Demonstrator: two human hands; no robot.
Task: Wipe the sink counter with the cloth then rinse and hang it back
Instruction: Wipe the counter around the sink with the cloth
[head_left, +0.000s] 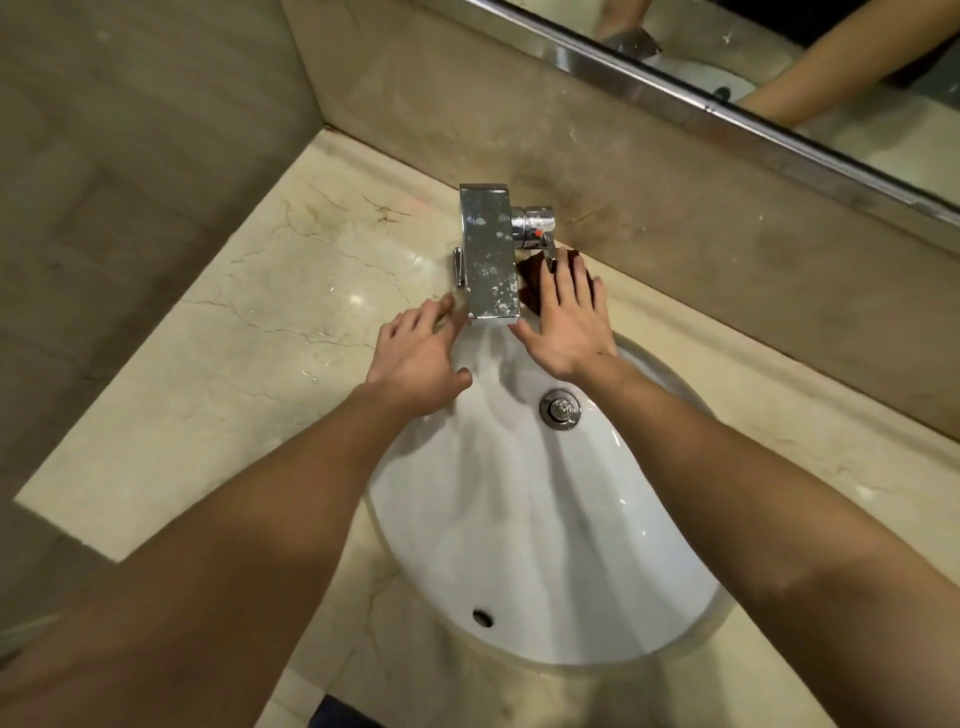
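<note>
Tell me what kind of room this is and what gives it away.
Most likely a bathroom: a white sink set into a marble counter, a chrome faucet over it, and a mirror along the wall behind.

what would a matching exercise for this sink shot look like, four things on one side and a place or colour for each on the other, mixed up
Things:
1 cloth
2 tap
3 drain plug
4 left hand

Descriptions:
a in the floor of the white basin
b dark red-brown, under the right hand
c fingers on the counter, left of the tap
d spotted chrome, reaching out over the basin

Pairs: 1-b, 2-d, 3-a, 4-c
</note>
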